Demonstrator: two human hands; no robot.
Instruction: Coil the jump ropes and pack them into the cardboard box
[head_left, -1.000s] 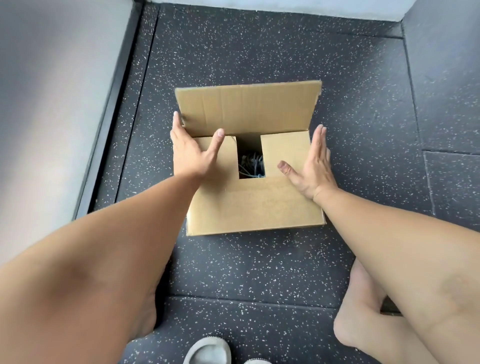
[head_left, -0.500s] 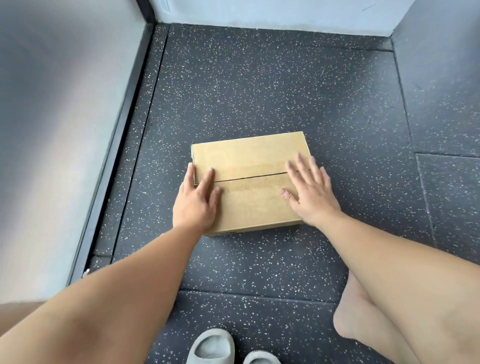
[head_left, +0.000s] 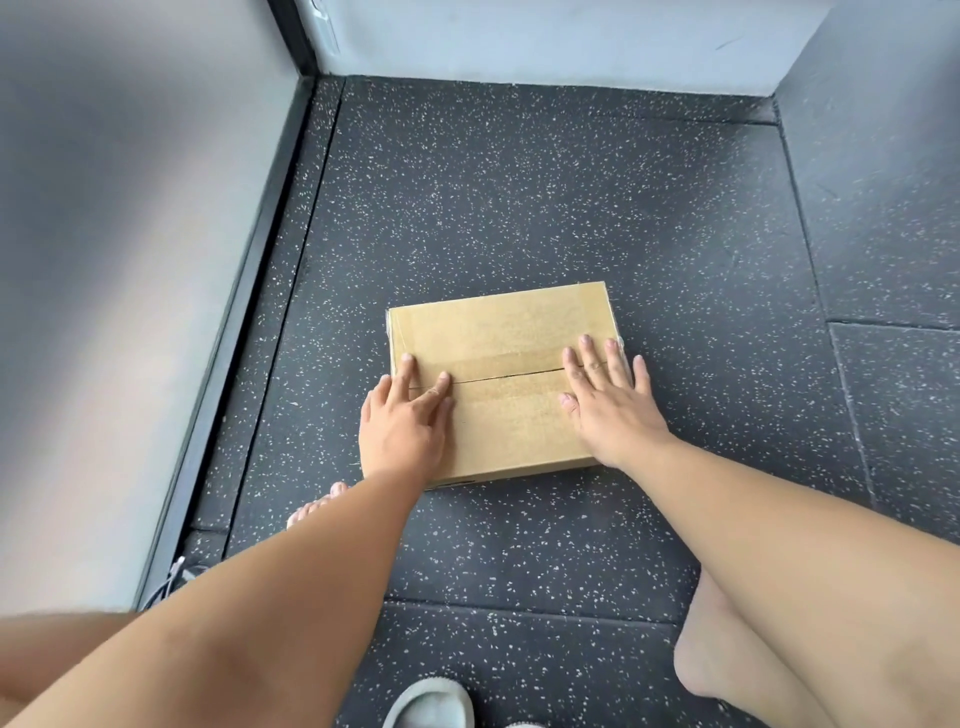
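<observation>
Cardboard box (head_left: 498, 332) sits on the dark speckled floor (head_left: 519, 208) in the head view, near a corner of grey walls. Both top flaps are folded down and meet at a thin seam (head_left: 509, 375) across the middle. No jump ropes can be seen; any that are packed lie hidden under the flaps.

Left hand (head_left: 402, 426) lies flat on the box's left end, fingers straight and reaching over the seam, holding nothing. Right hand (head_left: 608, 400) is spread wide on the right end, palm down, fingertips on the far flap, also empty.

The step looks like closing the lid, with the task almost done. To do it well, press evenly on both flaps close to the seam so the edges meet level, with pressure light enough that the lid does not sag inward. A grey slipper (head_left: 431, 701) lies at the bottom edge.
</observation>
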